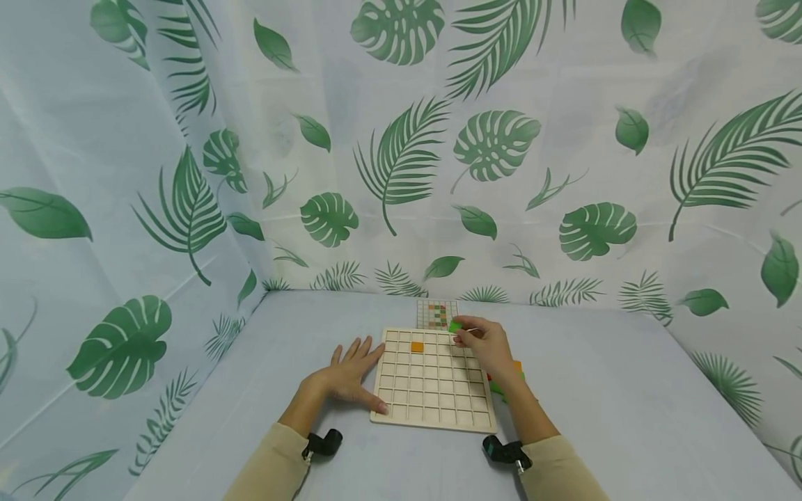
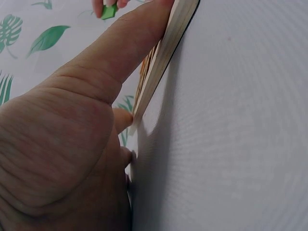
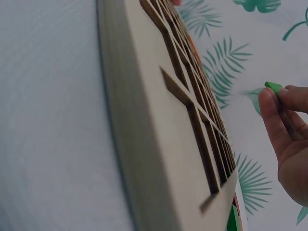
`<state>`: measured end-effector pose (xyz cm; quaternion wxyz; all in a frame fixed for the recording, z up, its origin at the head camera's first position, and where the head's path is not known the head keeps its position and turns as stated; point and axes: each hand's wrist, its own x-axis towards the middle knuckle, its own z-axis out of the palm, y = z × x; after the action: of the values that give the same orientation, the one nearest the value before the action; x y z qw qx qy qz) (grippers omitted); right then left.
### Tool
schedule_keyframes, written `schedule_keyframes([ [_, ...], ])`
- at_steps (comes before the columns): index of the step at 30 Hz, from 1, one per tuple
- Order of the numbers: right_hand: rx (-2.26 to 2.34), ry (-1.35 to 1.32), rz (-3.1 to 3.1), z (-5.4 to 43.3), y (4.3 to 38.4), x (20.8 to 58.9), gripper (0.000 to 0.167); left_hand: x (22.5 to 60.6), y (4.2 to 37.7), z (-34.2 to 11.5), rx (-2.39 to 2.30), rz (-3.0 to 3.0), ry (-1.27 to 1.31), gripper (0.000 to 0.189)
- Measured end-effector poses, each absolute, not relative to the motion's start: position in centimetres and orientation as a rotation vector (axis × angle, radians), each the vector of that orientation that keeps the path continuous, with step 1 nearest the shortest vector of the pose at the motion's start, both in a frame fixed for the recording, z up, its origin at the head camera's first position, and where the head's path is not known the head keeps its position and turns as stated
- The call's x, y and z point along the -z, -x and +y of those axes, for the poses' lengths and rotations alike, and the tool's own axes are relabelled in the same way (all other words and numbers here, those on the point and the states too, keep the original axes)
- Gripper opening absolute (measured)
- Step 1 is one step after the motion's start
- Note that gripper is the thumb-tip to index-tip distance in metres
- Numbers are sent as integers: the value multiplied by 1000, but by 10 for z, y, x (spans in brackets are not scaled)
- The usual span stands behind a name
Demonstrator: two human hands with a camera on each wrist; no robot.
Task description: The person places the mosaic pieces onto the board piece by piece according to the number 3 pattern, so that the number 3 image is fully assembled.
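A square wooden grid board lies flat on the table, with one orange tile in a cell near its far left corner. My left hand rests at the board's left side, fingers spread and thumb on the near left corner. In the left wrist view the thumb touches the board's edge. Over the far right corner my right hand pinches a green tile between thumb and fingertips. The right wrist view shows this green tile held above the board.
Behind the board lies a pattern card with a grid of coloured squares. Loose green, orange and red tiles lie beside the board's right edge, partly hidden by the right forearm. A leaf-printed curtain stands behind the table.
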<state>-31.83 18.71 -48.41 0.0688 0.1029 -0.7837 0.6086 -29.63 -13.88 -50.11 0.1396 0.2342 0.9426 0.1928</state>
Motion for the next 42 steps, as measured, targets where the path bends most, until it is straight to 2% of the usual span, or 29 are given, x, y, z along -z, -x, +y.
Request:
schedule_keyframes([
  [33,-1817,-357,-2567,161,325,512,31,501,296,-138,-571,2725,-635,133],
  [42,-1682,-363,-2648,157,327,512,28,503,297,-139,-567,2735,-635,133],
])
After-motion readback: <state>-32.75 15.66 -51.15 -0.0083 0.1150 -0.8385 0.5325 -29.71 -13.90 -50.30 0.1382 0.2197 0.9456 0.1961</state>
